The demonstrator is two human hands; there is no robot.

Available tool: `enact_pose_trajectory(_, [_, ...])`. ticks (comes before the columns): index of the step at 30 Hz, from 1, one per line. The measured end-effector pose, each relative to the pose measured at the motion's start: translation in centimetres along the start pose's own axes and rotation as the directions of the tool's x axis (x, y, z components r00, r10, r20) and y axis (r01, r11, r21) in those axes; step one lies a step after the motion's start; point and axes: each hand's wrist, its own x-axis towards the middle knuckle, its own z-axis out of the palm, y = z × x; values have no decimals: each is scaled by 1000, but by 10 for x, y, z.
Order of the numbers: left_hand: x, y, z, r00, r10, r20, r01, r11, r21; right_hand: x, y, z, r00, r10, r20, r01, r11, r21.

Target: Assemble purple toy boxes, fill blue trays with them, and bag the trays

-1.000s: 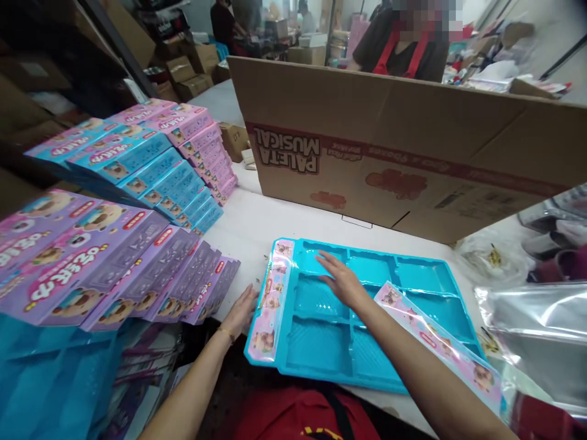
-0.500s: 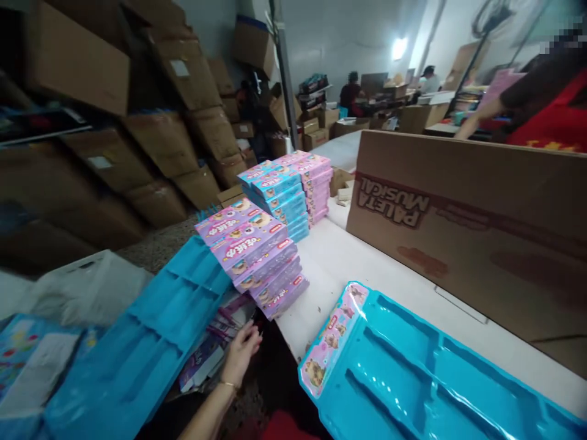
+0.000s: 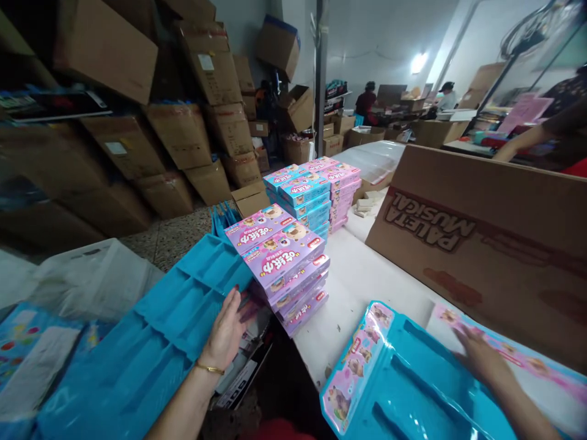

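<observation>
My left hand (image 3: 224, 333) reaches down to the left of the table, fingers stretched against the edge of a stack of blue plastic trays (image 3: 151, 348) that leans below the table edge. My right hand (image 3: 477, 357) lies flat, fingers out, on a blue compartment tray (image 3: 394, 385) on the white table, touching a pink printed card strip (image 3: 518, 357) at the tray's far side. A second pink card strip (image 3: 355, 360) covers the tray's left end. Stacks of purple and blue toy boxes (image 3: 284, 256) stand between my two hands.
A large brown carton marked PALETA MUSICAL (image 3: 481, 244) stands on the table behind the tray. More pink and blue boxes (image 3: 316, 186) are stacked further back. Brown cartons (image 3: 137, 122) pile up on the left. A white plastic bag (image 3: 92, 275) lies lower left. Other people work in the background.
The view has swung left. My left hand dropped from the table edge to below it, then rose onto the leaning blue trays. My right hand, out of view half a second ago, now rests on the tray's card strip.
</observation>
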Motion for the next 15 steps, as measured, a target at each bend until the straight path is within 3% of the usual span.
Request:
enact_pose_trajectory(2, [2, 11, 8, 997, -28, 75, 32, 998, -49, 32, -98, 23, 987, -85, 139, 60, 983, 171])
enact_pose_trajectory(4, [4, 21, 18, 990, -33, 137, 44, 996, -79, 59, -203, 40, 956, -193, 220, 71, 881, 468])
enact_pose_trajectory(6, [9, 28, 30, 980, -60, 189, 80, 992, -97, 78, -286, 50, 904, -244, 351, -75, 717, 693])
enact_pose_trajectory(7, [11, 30, 36, 974, -85, 210, 108, 989, -101, 84, -314, 54, 853, -272, 445, -164, 670, 724])
enact_pose_trajectory(10, [16, 33, 53, 962, -106, 252, 139, 983, -117, 87, -349, 64, 734, -337, 590, -320, 595, 737])
enact_pose_trajectory(12, [13, 33, 61, 965, -66, 254, 98, 989, -112, 81, -350, 65, 730, -378, 569, -317, 550, 773])
enact_pose_trajectory(15, [-5, 28, 64, 979, -13, 205, 23, 999, -47, 59, -344, 52, 779, -448, 439, -216, 466, 858])
